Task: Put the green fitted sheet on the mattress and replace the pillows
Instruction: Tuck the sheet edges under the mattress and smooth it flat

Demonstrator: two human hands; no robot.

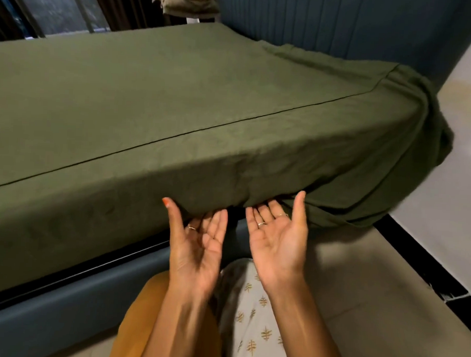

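Green fitted sheet point(178, 100) stretched flat over the top of the mattress point(86, 225) and down its near side, a dark seam running diagonally from near left to far right. Toward the far right corner, bunched and hanging loose in folds down to the pale tiled floor point(359, 278), not tucked there. Left hand point(199, 247) palm up at the lower edge of the sheet's near side, thumb raised with an orange-painted nail against the fabric, fingers slightly curled and close together, their tips just below the hem (whether touching the cloth cannot be told through the blur). Right hand point(277, 239) just beside it, also palm up, fingers fairly straight and close together, tips slipped under the hanging edge of the sheet, thumb standing apart and upright against the fabric. Rings on fingers of both hands. Nothing pinched or gripped by either hand. Below the mattress, a blue-grey bed frame point(61, 313) running along the near left, and a padded blue headboard point(343, 23) rising at the far right. Beyond the far left of the bed, a window point(53, 5) with dark curtains. Nearest of all, an orange garment and a white printed cloth under the forearms.
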